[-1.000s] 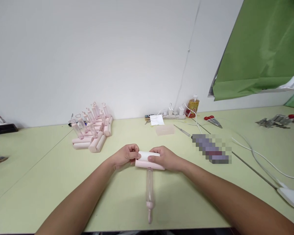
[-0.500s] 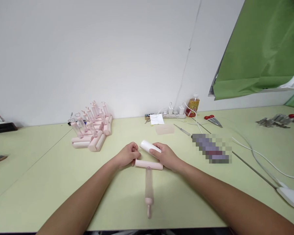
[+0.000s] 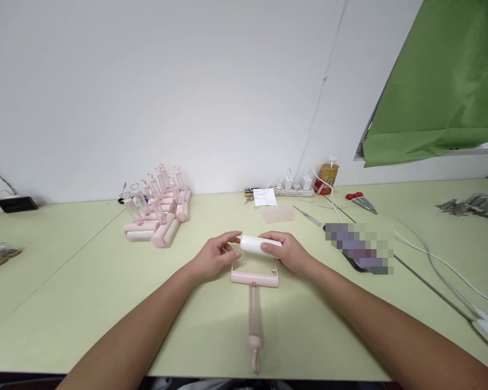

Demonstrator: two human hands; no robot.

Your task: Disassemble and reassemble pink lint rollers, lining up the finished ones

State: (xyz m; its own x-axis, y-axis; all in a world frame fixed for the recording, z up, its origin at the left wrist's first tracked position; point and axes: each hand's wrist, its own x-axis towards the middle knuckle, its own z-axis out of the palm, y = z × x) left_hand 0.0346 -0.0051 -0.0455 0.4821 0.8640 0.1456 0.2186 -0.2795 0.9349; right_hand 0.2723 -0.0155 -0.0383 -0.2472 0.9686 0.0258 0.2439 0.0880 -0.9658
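Note:
My right hand (image 3: 288, 250) grips a white lint roller refill (image 3: 254, 245) by its right end and holds it nearly level above the table. Beside the roll's left end is my left hand (image 3: 216, 254), its fingers apart and nothing in them; I cannot tell whether a fingertip touches the roll. Just below both hands a pink lint roller handle (image 3: 255, 279) lies on the table, its two-armed frame facing away from me. Its clear grip (image 3: 254, 311) points toward me and ends in a pink hanging loop.
At the back left several pink lint rollers (image 3: 160, 230) stand in a group. A pale pink cover (image 3: 278, 213), a thin tool (image 3: 308, 215), a power strip (image 3: 295, 192) and a bottle (image 3: 326, 176) sit toward the back. Pixelated phone-like object (image 3: 355, 248) and white cables lie right.
The roll has turned from tilted to nearly level. My left hand's fingers have opened toward its left end. The view has shifted slightly, and the frame's arms now show.

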